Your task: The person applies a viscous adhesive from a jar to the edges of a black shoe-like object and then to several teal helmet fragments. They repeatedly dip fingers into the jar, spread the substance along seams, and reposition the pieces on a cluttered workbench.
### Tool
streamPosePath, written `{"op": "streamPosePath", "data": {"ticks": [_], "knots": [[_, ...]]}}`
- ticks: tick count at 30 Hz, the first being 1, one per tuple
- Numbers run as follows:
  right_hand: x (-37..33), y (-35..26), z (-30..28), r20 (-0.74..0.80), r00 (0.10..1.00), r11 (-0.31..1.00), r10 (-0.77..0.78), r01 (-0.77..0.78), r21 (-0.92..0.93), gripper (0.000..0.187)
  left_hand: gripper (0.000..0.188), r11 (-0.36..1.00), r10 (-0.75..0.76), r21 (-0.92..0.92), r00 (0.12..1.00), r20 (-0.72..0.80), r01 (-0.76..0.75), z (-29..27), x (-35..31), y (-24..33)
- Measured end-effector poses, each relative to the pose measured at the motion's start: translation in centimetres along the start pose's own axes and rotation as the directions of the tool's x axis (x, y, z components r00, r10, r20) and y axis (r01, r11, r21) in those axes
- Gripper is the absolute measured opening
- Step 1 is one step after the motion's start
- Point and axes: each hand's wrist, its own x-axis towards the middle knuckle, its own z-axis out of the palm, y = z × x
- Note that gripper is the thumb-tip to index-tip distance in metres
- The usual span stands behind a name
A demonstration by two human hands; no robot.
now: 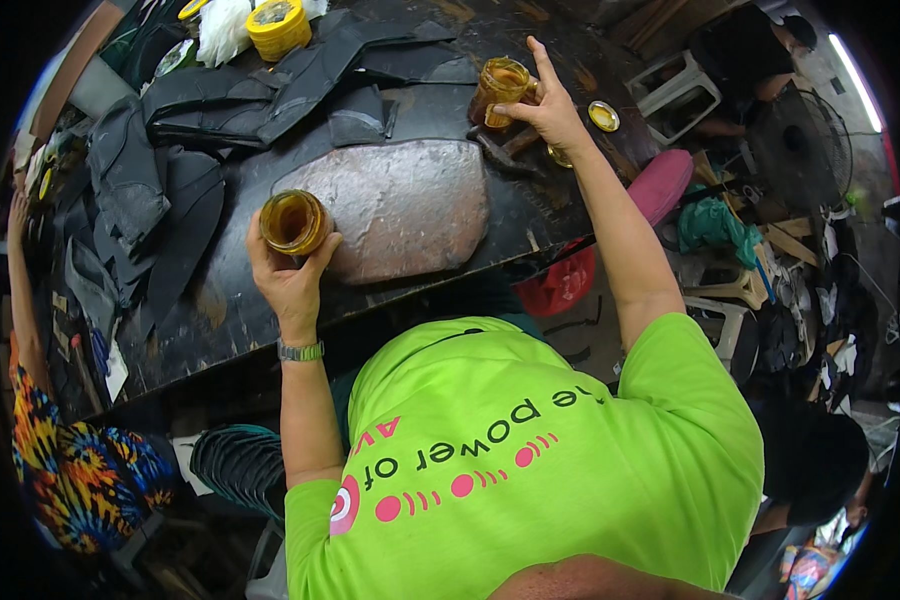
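Observation:
My left hand [288,285] is wrapped round an amber-stained glass jar [295,222] at the near left edge of a flat stone slab [410,200]. The jar has no lid, and its inside looks brown. Farther off to the right, my right hand [550,110] grips a glass mug [498,88] by its handle side, with the thumb against the glass and one finger pointing up. Brown stuff shows inside the mug. A hammer-like tool [510,158] lies just below it, and a yellow-rimmed lid [603,116] lies right of my right wrist.
Black cut sheet pieces [130,180] are heaped on the dark table [220,310]. At the back stands a yellow tub [278,28] beside a white plastic bag [224,32]. White stools [678,92], a fan [798,140] and other people are around the table.

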Motion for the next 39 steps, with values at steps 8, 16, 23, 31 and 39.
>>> {"op": "streamPosePath", "data": {"ticks": [8,16,23,31,39], "knots": [[-2.1,-1.0,1.3,-0.149,0.949,0.818,-0.277,0.152,-0.554,0.111,0.085,0.988,0.151,0.045,0.989,-0.002,-0.151,-0.1,-0.6,0.5],[-8.0,-2.1,-3.3,-0.072,0.978,0.623,0.194,-0.180,-0.761,0.096,0.069,0.978,-0.072,-0.188,0.994,0.078,0.086,-0.2,-1.0,0.7],[-8.7,-1.0,-4.0,-0.113,0.985,0.637,0.129,-0.170,-0.752,0.094,0.070,0.879,-0.159,-0.416,0.966,0.203,0.232,2.6,-2.6,1.7],[-9.7,-8.6,0.8,0.077,0.986,0.934,0.146,-0.163,0.317,0.092,0.067,0.844,-0.227,-0.381,0.895,0.383,0.377,5.0,-3.2,4.9],[-10.3,-12.7,8.0,0.278,0.921,0.962,-0.272,0.264,0.068,0.096,0.077,0.994,-0.088,-0.033,0.949,0.304,0.103,7.0,-3.2,5.6]]}}
